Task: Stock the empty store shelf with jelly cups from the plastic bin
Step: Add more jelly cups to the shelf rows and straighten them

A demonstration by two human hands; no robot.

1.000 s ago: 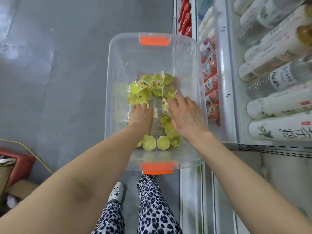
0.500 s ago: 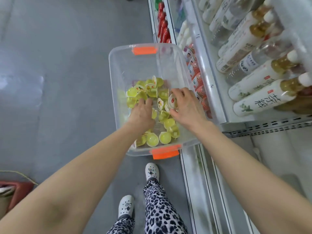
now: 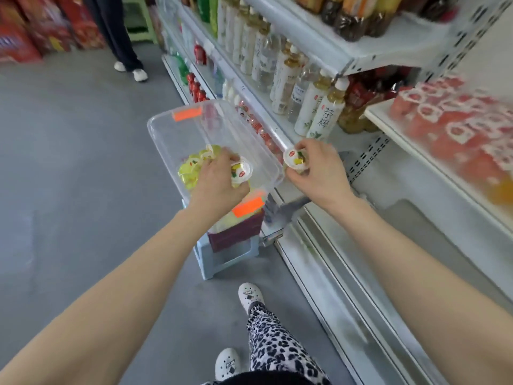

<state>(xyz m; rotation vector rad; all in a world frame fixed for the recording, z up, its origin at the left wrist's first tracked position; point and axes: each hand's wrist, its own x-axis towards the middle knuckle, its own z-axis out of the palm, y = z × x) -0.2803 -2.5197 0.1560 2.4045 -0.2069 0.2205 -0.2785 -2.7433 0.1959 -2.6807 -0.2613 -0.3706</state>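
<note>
the person stands in the aisle with both arms out over a clear plastic bin [image 3: 166,129] that sits on a pale blue stool [image 3: 222,259] right against the shelving. the left hand [image 3: 219,179] is above the bin, fingers wrapped around a jelly cup [image 3: 242,170] with its white lid tipped toward the right. the right hand [image 3: 319,173] is out past the bin's rim, over the white edge of the lower shelf [image 3: 402,218], fingers closed around a second jelly cup [image 3: 296,158], lid facing up. more yellow-green jelly cups [image 3: 190,169] lie heaped in the bottom of the bin under the left hand. bottles of tea [image 3: 324,118] stand in a row on the shelf beyond, and blurred red cups [image 3: 458,134] fill the shelf at right. another person's legs [image 3: 116,37] stand further down the grey floor [image 3: 69,162].
</note>
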